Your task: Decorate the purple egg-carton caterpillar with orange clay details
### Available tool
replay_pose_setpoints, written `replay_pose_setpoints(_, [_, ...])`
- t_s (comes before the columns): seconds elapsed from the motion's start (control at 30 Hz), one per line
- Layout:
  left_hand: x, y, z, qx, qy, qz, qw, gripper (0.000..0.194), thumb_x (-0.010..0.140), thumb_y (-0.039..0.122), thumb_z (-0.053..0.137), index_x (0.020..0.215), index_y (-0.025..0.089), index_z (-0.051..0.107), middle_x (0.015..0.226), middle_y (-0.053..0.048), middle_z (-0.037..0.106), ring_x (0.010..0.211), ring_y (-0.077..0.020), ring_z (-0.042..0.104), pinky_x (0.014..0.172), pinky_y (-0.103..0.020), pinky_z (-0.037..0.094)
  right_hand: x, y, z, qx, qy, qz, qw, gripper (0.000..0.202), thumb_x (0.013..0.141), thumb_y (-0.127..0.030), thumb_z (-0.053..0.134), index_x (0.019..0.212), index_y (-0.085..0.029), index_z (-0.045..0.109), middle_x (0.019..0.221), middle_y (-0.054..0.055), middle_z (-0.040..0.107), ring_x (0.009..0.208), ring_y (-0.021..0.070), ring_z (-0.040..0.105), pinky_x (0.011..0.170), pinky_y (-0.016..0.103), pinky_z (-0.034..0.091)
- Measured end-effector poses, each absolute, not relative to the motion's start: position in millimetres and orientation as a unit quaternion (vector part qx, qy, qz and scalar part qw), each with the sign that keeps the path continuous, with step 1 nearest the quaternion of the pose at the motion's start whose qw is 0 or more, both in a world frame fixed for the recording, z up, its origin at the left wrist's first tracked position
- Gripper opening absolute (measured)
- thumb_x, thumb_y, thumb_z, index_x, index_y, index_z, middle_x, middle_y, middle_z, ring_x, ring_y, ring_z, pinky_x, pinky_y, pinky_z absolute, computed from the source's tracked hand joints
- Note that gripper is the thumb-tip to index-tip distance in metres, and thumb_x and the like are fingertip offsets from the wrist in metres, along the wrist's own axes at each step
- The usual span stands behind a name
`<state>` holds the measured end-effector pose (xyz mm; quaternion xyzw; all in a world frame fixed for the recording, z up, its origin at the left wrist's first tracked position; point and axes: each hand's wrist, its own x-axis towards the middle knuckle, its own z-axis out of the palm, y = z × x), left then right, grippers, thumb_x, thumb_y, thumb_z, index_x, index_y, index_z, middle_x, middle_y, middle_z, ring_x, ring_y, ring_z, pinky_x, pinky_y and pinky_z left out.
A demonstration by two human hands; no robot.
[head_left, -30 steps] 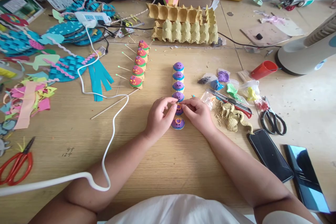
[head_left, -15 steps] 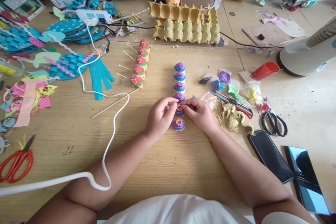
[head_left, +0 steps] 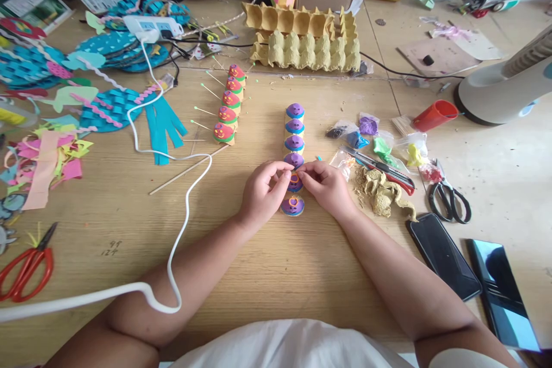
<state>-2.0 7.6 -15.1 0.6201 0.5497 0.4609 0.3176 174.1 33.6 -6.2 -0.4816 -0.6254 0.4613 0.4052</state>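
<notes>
A row of egg-carton cups (head_left: pixel 295 125), capped in purple clay over blue with small faces, runs up the middle of the table. The nearest cup (head_left: pixel 292 207) carries an orange clay ring on top. On the cup just behind it lies a thin orange clay strip (head_left: pixel 295 176), curved between my fingertips. My left hand (head_left: pixel 268 187) is pinched at the strip's left side, thumb against forefinger. From the right, my right hand (head_left: pixel 324 184) pinches at its other side. My fingers partly cover that cup and the strip's ends.
Left of the row stands a red and green egg-carton caterpillar (head_left: pixel 228 104) with pins. Bagged clay (head_left: pixel 357 139), a box cutter (head_left: pixel 379 168), carton scraps (head_left: pixel 382 195), black scissors (head_left: pixel 449 198) and phones (head_left: pixel 444 256) lie right. A white cable (head_left: pixel 187 213) crosses my left arm.
Both hands stay at the same cup, with only slight shifts of the fingertips around the orange strip. The view has moved a touch; everything else lies as before.
</notes>
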Motion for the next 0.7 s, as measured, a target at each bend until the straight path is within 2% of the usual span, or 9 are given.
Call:
replay_pose_setpoints(0.1, [-1.8,7.7,-12.9,0.626,0.545,0.464,0.310,0.018,0.100,0.030,0.060,0.105,0.020,0.074,0.097,-0.005,0.075,0.081,-0.0154,0.066,0.080,-0.029,0.054,174.1,33.7,-8.2,-0.467,-0.578,0.517,0.424,0.019,0.088,-0.039,0.072,0.091,-0.020,0.073,0.080,0.003,0.072,0.071,0.0158,0.062,0.067,0.030,0.050])
replay_pose_setpoints(0.3, [-3.4,9.8,-8.5,0.672,0.500,0.467,0.284,0.025,0.104,0.033,0.053,0.104,0.021,0.075,0.105,-0.007,0.075,0.102,-0.0202,0.069,0.089,-0.033,0.055,174.7,33.2,-6.4,-0.467,-0.547,0.534,0.444,0.025,0.088,-0.046,0.073,0.089,-0.021,0.069,0.079,0.001,0.068,0.071,0.0150,0.059,0.067,0.029,0.049])
replay_pose_setpoints(0.7, [-5.8,8.9,-10.5,0.696,0.494,0.445,0.272,0.038,0.108,0.042,0.044,0.106,0.021,0.075,0.108,-0.009,0.068,0.105,-0.0211,0.066,0.097,-0.037,0.052,174.0,31.7,-3.9,-0.472,-0.551,0.519,0.451,0.031,0.090,-0.051,0.070,0.083,-0.021,0.065,0.077,0.001,0.063,0.071,0.0151,0.055,0.066,0.029,0.046])
